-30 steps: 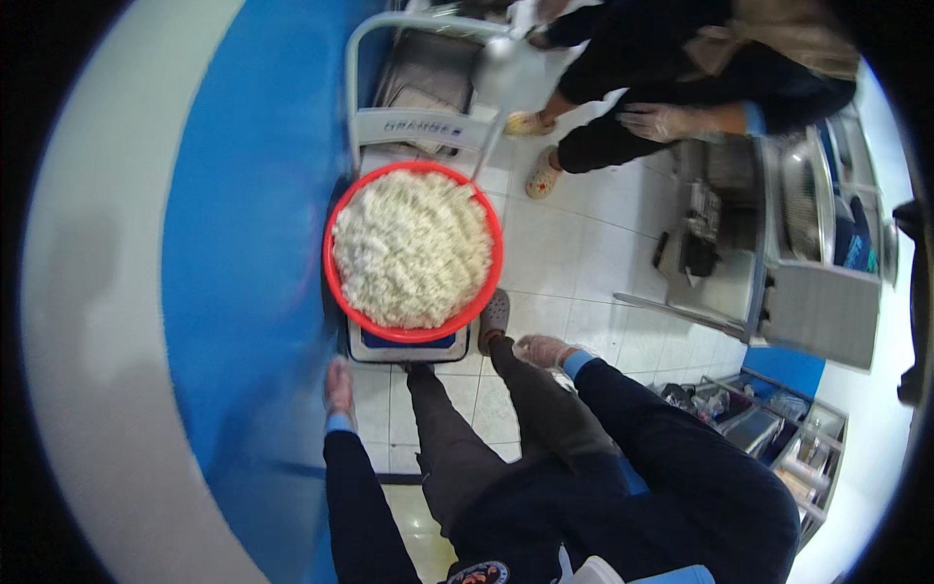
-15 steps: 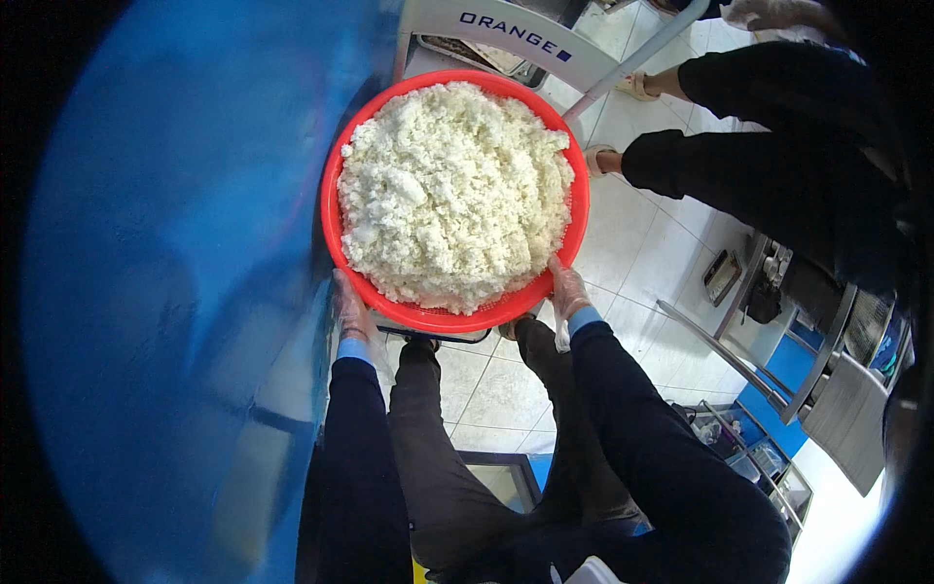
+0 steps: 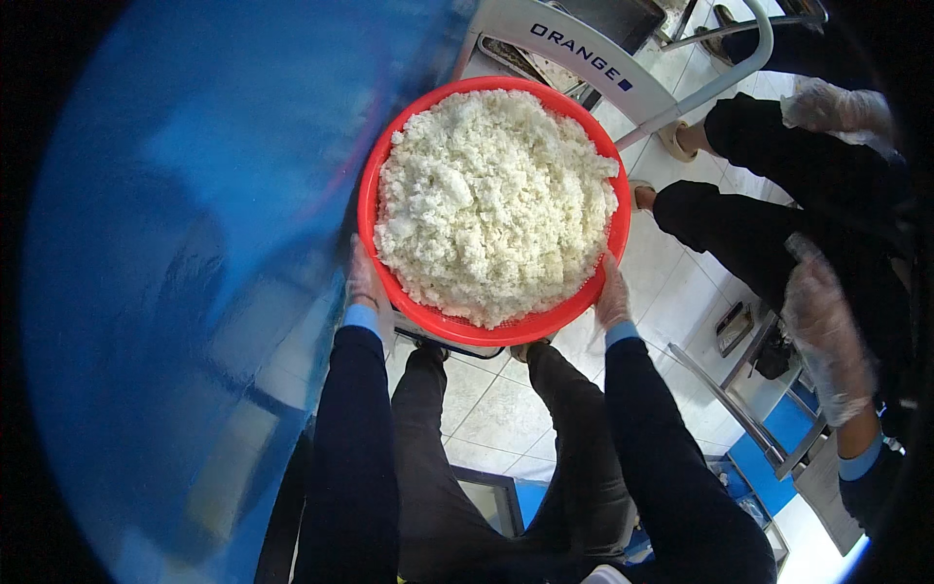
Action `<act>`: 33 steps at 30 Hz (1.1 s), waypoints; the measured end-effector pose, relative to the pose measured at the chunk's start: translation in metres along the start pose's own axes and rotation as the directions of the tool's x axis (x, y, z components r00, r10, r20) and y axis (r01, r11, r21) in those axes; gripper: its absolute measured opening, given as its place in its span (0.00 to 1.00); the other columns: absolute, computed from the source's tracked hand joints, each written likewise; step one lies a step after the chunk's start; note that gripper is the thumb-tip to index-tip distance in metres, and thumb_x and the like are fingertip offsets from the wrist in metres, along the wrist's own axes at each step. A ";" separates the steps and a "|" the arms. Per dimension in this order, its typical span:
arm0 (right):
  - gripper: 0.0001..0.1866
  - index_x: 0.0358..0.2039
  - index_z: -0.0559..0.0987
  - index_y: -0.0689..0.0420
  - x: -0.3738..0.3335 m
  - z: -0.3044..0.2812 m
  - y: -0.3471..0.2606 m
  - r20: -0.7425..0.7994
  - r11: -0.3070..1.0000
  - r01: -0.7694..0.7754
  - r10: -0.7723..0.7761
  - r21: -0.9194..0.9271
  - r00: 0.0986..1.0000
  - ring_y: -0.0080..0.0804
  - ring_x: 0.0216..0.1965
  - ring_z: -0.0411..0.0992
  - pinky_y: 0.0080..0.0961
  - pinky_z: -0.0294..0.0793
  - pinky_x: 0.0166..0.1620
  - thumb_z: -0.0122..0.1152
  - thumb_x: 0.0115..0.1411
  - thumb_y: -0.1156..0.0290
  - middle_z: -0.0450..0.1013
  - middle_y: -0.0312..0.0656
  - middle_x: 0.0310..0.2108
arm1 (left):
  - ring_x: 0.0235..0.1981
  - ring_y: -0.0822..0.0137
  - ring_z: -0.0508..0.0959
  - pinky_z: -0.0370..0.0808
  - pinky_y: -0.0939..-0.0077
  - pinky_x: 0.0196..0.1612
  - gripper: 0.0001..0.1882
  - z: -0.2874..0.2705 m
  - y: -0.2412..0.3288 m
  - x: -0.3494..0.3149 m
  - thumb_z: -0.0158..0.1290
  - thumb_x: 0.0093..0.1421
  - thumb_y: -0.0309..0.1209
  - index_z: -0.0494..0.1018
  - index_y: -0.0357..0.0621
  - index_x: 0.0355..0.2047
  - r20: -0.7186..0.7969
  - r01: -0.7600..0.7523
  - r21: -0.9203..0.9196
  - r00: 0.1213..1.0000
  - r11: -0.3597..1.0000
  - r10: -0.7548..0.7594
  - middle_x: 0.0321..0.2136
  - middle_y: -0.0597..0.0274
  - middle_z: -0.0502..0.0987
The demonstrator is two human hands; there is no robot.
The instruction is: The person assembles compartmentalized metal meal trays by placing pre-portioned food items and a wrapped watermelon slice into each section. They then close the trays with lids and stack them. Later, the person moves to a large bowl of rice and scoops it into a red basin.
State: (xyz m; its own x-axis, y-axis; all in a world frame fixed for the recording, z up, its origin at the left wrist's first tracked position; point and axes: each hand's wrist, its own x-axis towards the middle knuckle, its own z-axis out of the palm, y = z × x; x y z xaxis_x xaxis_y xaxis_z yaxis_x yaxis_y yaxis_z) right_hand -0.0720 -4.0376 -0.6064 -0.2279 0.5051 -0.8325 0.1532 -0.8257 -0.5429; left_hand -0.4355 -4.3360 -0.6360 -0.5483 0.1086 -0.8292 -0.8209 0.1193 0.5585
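A round red plastic basket (image 3: 486, 334) is heaped with white, crumbly grain (image 3: 496, 209) that looks like cooked rice. Its near side is held from both ends. My left hand (image 3: 363, 279), in a clear plastic glove, grips the rim at the lower left, close to the blue surface. On the lower right, my right hand (image 3: 613, 297), gloved too, has its thumb up against the rim. The fingers of both hands are partly hidden under the basket. The mound rises above the rim, and a flat support shows below the basket's near edge.
A glossy blue surface (image 3: 185, 263) fills the left side. Beyond the basket stands a white curved frame (image 3: 584, 49) with a rail. At the right is another person in dark trousers, with gloved hands (image 3: 827, 336). A metal rack (image 3: 725, 404) stands lower right on white tiles (image 3: 491, 409).
The basket and both my hands sit farther right and a little lower in view. The white frame has shifted right too. The other person's gloved hand has come in at the right.
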 end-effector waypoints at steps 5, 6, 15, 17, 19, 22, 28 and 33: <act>0.43 0.69 0.64 0.57 0.002 -0.007 0.000 -0.143 0.998 -0.045 0.039 -0.039 0.989 0.36 0.62 0.70 0.37 0.72 0.64 0.63 0.64 0.40 0.70 0.42 0.63 | 0.60 0.50 0.75 0.70 0.60 0.62 0.46 0.008 0.024 0.005 0.31 0.72 0.65 0.69 0.32 0.63 -0.282 0.065 0.615 0.949 0.786 0.142 0.61 0.48 0.75; 0.46 0.69 0.63 0.58 -0.001 -0.007 0.001 -0.099 0.999 -0.009 0.004 -0.049 0.995 0.37 0.62 0.70 0.38 0.71 0.64 0.65 0.62 0.40 0.69 0.44 0.63 | 0.59 0.49 0.75 0.71 0.60 0.62 0.46 0.013 0.028 0.000 0.31 0.72 0.66 0.69 0.31 0.62 -0.298 0.083 0.645 0.943 0.760 0.149 0.60 0.47 0.75; 0.48 0.69 0.63 0.59 -0.015 0.003 -0.007 0.000 1.000 -0.024 0.024 -0.004 1.000 0.37 0.63 0.69 0.39 0.71 0.64 0.67 0.60 0.38 0.68 0.43 0.64 | 0.55 0.47 0.78 0.72 0.59 0.60 0.41 0.000 0.017 0.016 0.30 0.73 0.62 0.71 0.36 0.61 -0.229 0.080 0.473 0.973 0.877 0.034 0.55 0.44 0.79; 0.48 0.70 0.62 0.58 -0.017 0.003 -0.006 -0.053 0.998 -0.051 0.054 0.048 0.997 0.36 0.63 0.69 0.38 0.71 0.64 0.65 0.62 0.38 0.68 0.42 0.64 | 0.54 0.47 0.79 0.73 0.59 0.60 0.39 -0.018 0.011 0.036 0.30 0.74 0.60 0.71 0.36 0.61 -0.206 0.074 0.704 0.973 0.707 0.104 0.54 0.44 0.79; 0.47 0.71 0.60 0.58 -0.020 0.004 -0.006 0.079 0.998 0.002 -0.007 0.058 0.997 0.35 0.64 0.68 0.38 0.71 0.65 0.61 0.65 0.37 0.67 0.42 0.66 | 0.54 0.47 0.79 0.73 0.60 0.60 0.37 -0.026 0.006 0.045 0.30 0.75 0.57 0.71 0.36 0.60 -0.097 -0.032 0.873 0.967 0.487 0.237 0.53 0.43 0.79; 0.46 0.71 0.61 0.58 -0.023 0.006 -0.008 0.015 0.995 -0.055 0.054 0.081 0.998 0.36 0.65 0.68 0.38 0.71 0.65 0.57 0.66 0.37 0.67 0.42 0.67 | 0.53 0.36 0.78 0.74 0.52 0.57 0.37 -0.026 0.001 0.049 0.34 0.73 0.58 0.71 0.34 0.58 -0.162 0.036 0.889 0.957 0.457 0.240 0.51 0.32 0.78; 0.40 0.71 0.61 0.55 -0.027 0.003 -0.011 0.108 0.994 -0.080 0.072 0.076 0.992 0.39 0.64 0.69 0.42 0.73 0.65 0.54 0.69 0.40 0.68 0.41 0.67 | 0.57 0.34 0.75 0.71 0.46 0.61 0.31 -0.019 0.006 0.038 0.29 0.75 0.49 0.68 0.38 0.62 -0.132 0.031 0.940 0.951 0.339 0.279 0.53 0.31 0.77; 0.36 0.71 0.63 0.54 -0.029 -0.003 0.002 0.066 0.998 -0.053 0.051 0.016 0.997 0.38 0.64 0.69 0.43 0.72 0.65 0.51 0.72 0.43 0.68 0.40 0.66 | 0.62 0.38 0.72 0.69 0.49 0.64 0.34 -0.002 0.032 0.014 0.28 0.75 0.51 0.70 0.37 0.61 -0.145 0.047 0.913 0.966 0.406 0.212 0.59 0.34 0.73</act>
State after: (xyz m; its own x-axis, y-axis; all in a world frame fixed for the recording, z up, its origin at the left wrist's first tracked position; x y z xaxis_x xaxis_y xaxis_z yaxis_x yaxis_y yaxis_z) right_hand -0.0619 -4.0533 -0.5834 -0.2823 0.4444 -0.8502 0.1497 -0.8550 -0.4966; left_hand -0.4697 -4.3325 -0.6302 -0.7273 -0.0124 -0.6862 -0.2136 0.9543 0.2092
